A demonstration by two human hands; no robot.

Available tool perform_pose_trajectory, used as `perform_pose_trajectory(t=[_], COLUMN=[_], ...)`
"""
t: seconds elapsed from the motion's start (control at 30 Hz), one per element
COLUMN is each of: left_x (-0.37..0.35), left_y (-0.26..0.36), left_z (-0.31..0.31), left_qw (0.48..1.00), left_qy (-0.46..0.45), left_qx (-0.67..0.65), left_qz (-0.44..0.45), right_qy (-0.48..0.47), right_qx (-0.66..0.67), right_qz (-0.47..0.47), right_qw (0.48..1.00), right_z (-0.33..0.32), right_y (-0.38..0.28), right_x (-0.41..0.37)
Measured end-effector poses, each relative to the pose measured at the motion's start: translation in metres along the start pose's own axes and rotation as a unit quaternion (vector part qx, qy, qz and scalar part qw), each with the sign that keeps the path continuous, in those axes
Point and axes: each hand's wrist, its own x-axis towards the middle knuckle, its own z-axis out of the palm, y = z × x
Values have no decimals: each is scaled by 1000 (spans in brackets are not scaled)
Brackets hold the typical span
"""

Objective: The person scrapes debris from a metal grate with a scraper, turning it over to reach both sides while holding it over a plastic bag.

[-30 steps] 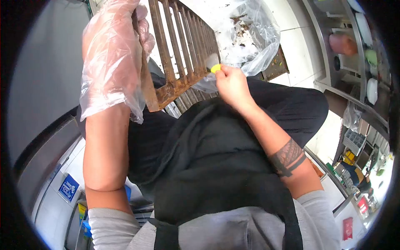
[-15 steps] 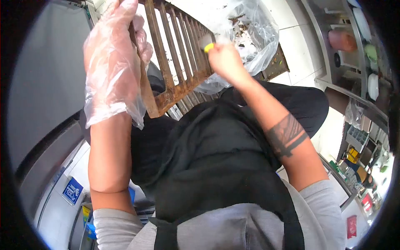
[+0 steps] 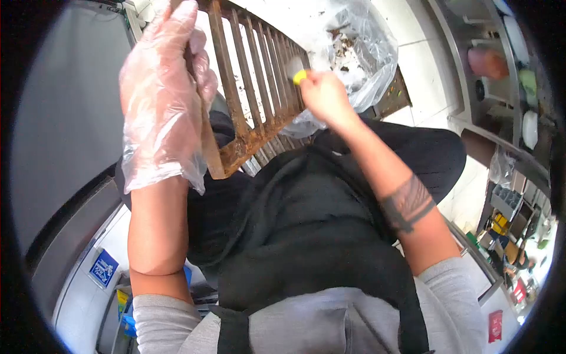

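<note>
Two sets of fingers are closed: those of the left hand (image 3: 156, 106), in a loose clear glove, wrap the left side rail of a rusty grate (image 3: 253, 138), and those of the bare right hand (image 3: 327, 97) pinch a yellow-handled tool (image 3: 299, 76) whose pale end blurs against the bars at the right. The grate is tilted, its near left corner over the lap. It looks rigid and fairly heavy, hardly fragile; the rough rust should give grip, though the slack film could slide on it. The thick side rail seems the sound place to hold, with a second hold best at the opposite rail; the bars are thinner.

Just beyond the right hand, an open clear bag (image 3: 383, 62) lies crumpled, holding dark flakes and scraps (image 3: 342, 47). Past its lower right edge, a dark slotted or flat panel (image 3: 394, 97) bears small bits, beside the floor tiles (image 3: 427, 71).
</note>
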Motion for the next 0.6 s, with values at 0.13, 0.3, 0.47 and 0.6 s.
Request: perform_pose_trajectory(t=[0.13, 0.3, 0.47, 0.6], left_x=[0, 1, 9, 2], left_y=[-2, -1, -7, -9], left_z=[-1, 4, -6, -3], left_qw=[1000, 999, 1000, 998], left_qy=[-2, 30, 2, -18], left_qx=[7, 19, -26, -53], left_qz=[4, 5, -2, 0], right_qy=[39, -10, -95, -48], right_qx=[-8, 112, 131, 58], right_qz=[-30, 27, 115, 46], right_qw=[999, 993, 980, 996], right_z=[5, -39, -48, -22], right_y=[-3, -5, -12, -14], right_x=[55, -10, -99, -84])
